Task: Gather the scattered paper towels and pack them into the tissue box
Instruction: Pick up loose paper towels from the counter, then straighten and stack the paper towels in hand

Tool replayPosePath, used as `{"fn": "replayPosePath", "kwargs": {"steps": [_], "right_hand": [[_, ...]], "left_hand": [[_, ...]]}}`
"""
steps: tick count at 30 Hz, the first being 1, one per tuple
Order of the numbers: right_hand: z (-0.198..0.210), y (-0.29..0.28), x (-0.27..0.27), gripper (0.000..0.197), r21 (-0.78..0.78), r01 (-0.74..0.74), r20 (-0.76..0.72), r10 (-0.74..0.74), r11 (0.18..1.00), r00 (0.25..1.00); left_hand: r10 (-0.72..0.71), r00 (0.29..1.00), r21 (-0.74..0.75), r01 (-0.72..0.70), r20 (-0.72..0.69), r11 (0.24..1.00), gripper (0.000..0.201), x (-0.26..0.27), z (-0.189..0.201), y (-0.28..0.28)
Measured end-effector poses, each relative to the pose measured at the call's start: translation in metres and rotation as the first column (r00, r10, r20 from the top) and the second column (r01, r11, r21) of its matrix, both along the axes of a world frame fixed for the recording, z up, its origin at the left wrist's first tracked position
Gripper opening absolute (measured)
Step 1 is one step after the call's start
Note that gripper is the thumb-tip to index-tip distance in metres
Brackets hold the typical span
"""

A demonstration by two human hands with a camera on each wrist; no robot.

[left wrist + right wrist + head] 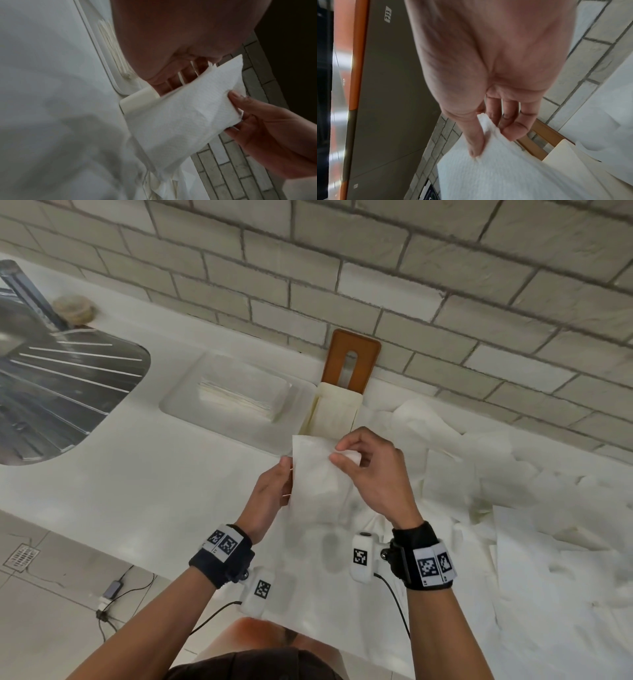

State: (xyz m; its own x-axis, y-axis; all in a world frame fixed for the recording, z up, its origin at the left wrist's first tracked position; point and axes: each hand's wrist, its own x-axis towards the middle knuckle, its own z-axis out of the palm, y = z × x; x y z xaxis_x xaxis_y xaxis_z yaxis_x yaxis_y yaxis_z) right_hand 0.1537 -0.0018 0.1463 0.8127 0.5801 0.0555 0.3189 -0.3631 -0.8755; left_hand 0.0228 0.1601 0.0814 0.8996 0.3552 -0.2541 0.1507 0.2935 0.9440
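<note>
Both hands are holding one folded paper towel (317,470) in the air just in front of the tissue box (337,409), which is sitting open-topped on the white desk (144,474) with its wooden slotted lid (351,359) leaning against the tiled wall (411,268). The left hand (270,494) is gripping the towel's left edge, its fingers curled round a small stack; the right hand (371,474) is pinching the top right corner between thumb and fingertips. The towel's long axis is pointing away from the person toward the box, so the box lies straight ahead of both grips, the right hand marginally nearer. Scattered paper towels (513,508) are covering the desk to the right; a steel sink (68,385) is lying to the left.
</note>
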Motion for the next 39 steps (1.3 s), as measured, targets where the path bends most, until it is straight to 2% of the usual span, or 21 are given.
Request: {"fn": "replayPosePath", "kwargs": {"steps": [2, 5, 7, 9, 11, 12, 14, 16, 20, 23, 27, 30, 32, 35, 39], "right_hand": [[0.002, -0.001, -0.001, 0.014, 0.017, 0.022, -0.010, -0.022, 1.000, 1.000], [0.006, -0.007, -0.002, 0.012, 0.110, 0.068, -0.023, -0.066, 0.992, 0.998], [0.011, -0.013, 0.000, 0.010, 0.170, 0.094, -0.050, -0.087, 0.981, 0.995], [0.014, -0.020, 0.003, 0.009, 0.163, 0.078, -0.064, -0.068, 0.984, 0.996], [0.014, -0.026, 0.005, 0.009, 0.119, 0.046, -0.052, -0.040, 0.992, 0.998], [0.014, -0.028, 0.004, 0.009, 0.102, 0.027, -0.036, -0.024, 0.994, 0.999], [0.014, -0.032, 0.000, 0.009, 0.078, -0.008, 0.007, 0.007, 0.997, 1.000], [0.018, -0.038, -0.003, 0.009, 0.073, -0.003, 0.042, 0.000, 0.997, 0.999], [0.033, -0.045, 0.000, 0.010, 0.169, 0.079, 0.047, -0.088, 0.983, 0.995], [0.033, -0.040, 0.011, 0.009, 0.135, 0.147, 0.066, -0.157, 0.980, 0.985], [0.027, -0.032, 0.021, 0.007, 0.118, 0.215, 0.079, -0.225, 0.970, 0.971], [0.024, -0.024, 0.022, 0.007, 0.109, 0.218, 0.074, -0.226, 0.970, 0.971], [0.021, -0.021, 0.022, 0.006, 0.101, 0.199, 0.063, -0.206, 0.975, 0.976], [0.018, -0.019, 0.024, 0.005, 0.115, 0.196, 0.044, -0.203, 0.974, 0.978], [0.015, -0.016, 0.026, 0.003, 0.139, 0.229, 0.025, -0.234, 0.964, 0.972]], "left_hand": [[-0.018, 0.999, 0.016, 0.018, 0.044, 1.000, 0.057, 0.004, 0.002, -0.003], [-0.048, 0.994, 0.147, 0.034, 0.094, 0.988, 0.046, 0.012, 0.003, -0.006], [-0.065, 0.994, 0.181, 0.048, 0.091, 0.982, 0.038, 0.017, 0.006, -0.007], [-0.085, 0.991, 0.140, 0.070, 0.103, 0.988, 0.045, 0.022, 0.012, -0.007], [-0.096, 0.990, 0.001, 0.096, 0.100, 0.995, 0.062, 0.030, 0.021, -0.008], [-0.088, 0.991, -0.035, 0.092, 0.104, 0.995, 0.059, 0.035, 0.025, -0.009], [-0.051, 0.987, 0.050, 0.044, 0.150, 0.998, 0.037, 0.045, 0.029, -0.008], [-0.054, 0.983, 0.154, 0.027, 0.174, 0.988, 0.029, 0.052, 0.027, -0.008], [-0.082, 0.984, 0.187, 0.052, 0.157, 0.981, 0.044, 0.057, 0.020, -0.005], [-0.122, 0.979, 0.151, 0.097, 0.164, 0.984, 0.024, 0.056, 0.024, -0.008], [-0.098, 0.986, -0.035, 0.104, 0.138, 0.994, 0.038, 0.058, 0.038, -0.011], [-0.075, 0.984, 0.013, 0.074, 0.163, 0.997, 0.049, 0.062, 0.036, -0.010], [-0.039, 0.987, -0.077, 0.052, 0.158, 0.996, 0.046, 0.067, 0.032, -0.007], [-0.015, 0.996, -0.189, 0.031, 0.088, 0.981, 0.031, 0.073, 0.034, -0.004], [-0.022, 0.998, -0.239, 0.034, 0.053, 0.970, 0.034, 0.078, 0.036, -0.005]]}}
